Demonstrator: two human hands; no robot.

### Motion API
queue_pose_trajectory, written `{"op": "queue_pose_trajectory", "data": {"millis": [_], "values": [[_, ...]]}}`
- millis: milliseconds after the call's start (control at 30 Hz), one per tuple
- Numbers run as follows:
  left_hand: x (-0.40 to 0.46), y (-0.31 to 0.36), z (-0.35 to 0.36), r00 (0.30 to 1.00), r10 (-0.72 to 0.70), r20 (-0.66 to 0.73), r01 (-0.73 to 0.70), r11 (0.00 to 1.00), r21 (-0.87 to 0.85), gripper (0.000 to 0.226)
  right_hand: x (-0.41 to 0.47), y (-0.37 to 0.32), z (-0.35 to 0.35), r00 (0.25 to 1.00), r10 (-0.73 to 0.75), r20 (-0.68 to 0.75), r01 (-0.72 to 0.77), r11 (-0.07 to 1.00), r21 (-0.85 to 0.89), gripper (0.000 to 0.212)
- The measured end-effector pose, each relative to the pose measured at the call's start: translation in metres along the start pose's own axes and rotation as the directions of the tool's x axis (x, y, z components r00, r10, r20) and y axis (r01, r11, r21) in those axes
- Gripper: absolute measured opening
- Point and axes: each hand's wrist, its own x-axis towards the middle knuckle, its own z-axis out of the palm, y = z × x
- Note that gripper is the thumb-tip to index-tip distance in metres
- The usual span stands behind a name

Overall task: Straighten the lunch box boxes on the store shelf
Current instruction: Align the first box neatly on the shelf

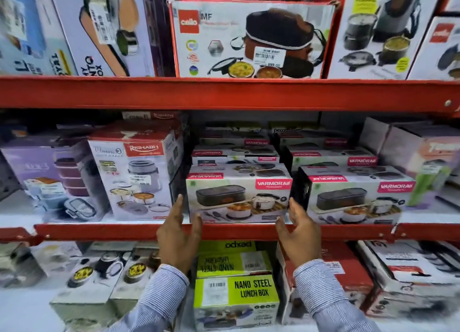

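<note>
A Varmora lunch box box (239, 197), white with pink labels, stands at the front of the middle shelf (224, 232). My left hand (179, 234) is at its left lower corner, fingers spread and pointing up along the side. My right hand (298, 232) is at its right lower corner, fingers up beside the box's right edge. Both hands flank the box; whether they press on it is unclear. A second Varmora box (356, 197) sits just to the right, with more stacked behind both.
A Rishabh box (139, 179) stands close on the left, a purple box (47, 177) beyond it. The upper shelf holds a Cello box (251, 40). Below are a green Nano Steel Lunch Box box (236, 299) and other cartons.
</note>
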Motion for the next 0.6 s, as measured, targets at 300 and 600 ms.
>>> {"op": "queue_pose_trajectory", "data": {"millis": [300, 600], "values": [[0.006, -0.005, 0.001, 0.999, 0.038, 0.011, -0.037, 0.998, -0.048, 0.06, 0.015, 0.002, -0.003, 0.998, 0.028, 0.048, -0.028, 1.0, -0.005, 0.054], [0.0, -0.005, -0.002, 0.999, -0.005, -0.032, 0.001, 0.994, -0.109, 0.054, 0.003, 0.005, -0.007, 0.999, 0.022, 0.03, -0.022, 1.0, 0.002, 0.051]]}}
